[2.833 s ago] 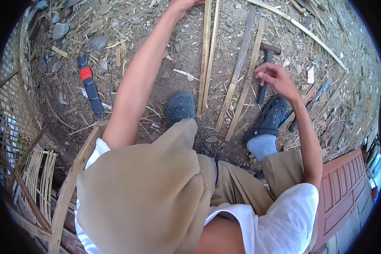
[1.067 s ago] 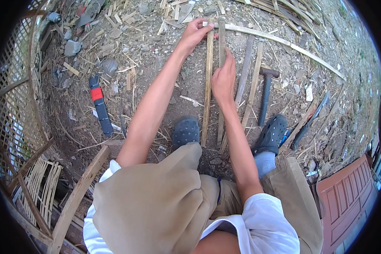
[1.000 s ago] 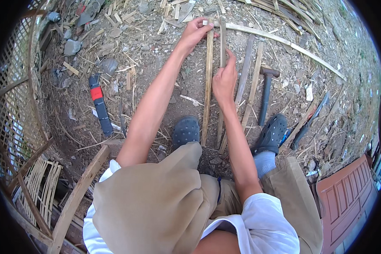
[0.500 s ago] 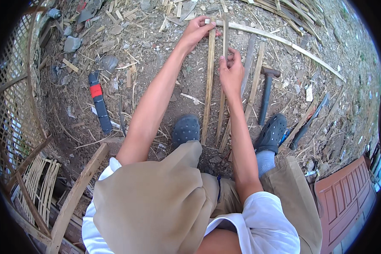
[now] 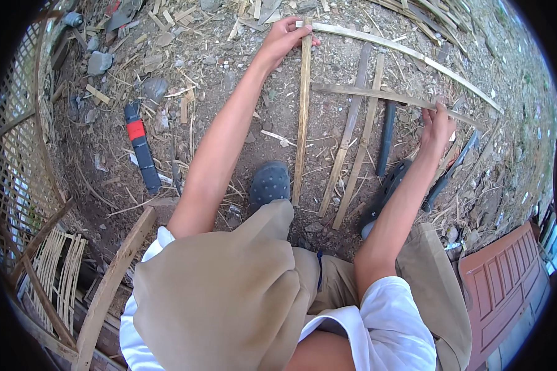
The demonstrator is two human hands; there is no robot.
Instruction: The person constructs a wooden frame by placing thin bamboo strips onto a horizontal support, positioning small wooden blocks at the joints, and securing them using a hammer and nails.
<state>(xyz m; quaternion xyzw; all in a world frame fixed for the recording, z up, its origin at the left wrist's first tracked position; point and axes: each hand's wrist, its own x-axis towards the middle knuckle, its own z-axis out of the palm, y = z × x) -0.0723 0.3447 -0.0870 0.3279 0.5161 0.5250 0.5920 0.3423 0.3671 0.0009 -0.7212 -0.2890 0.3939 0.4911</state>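
Note:
My left hand (image 5: 284, 43) is closed at the far ends of two bamboo strips, pinching them where they cross. One, an upright-lying strip (image 5: 302, 123), runs from there toward my left shoe; the other, a long pale strip (image 5: 390, 43), stretches away to the right. My right hand (image 5: 437, 128) grips a third bamboo strip (image 5: 365, 93) near its right end. This strip lies crosswise, nearer to me than the long pale one, passing over two loose strips (image 5: 348, 133) (image 5: 366, 139) and over the top of a hammer (image 5: 386, 139), whose head it hides.
A long-bladed knife (image 5: 439, 185) rests right of my right shoe (image 5: 377, 201). On the left lies a dark sheath with a red band (image 5: 136, 130). A wooden frame (image 5: 114, 278) and lattice (image 5: 25, 111) stand at left; a brown panel (image 5: 501, 284) is at lower right.
My right hand has moved right, bringing the third strip from lengthwise beside the first strip to crosswise. My left hand stays at the crossing, shifted only slightly in view.

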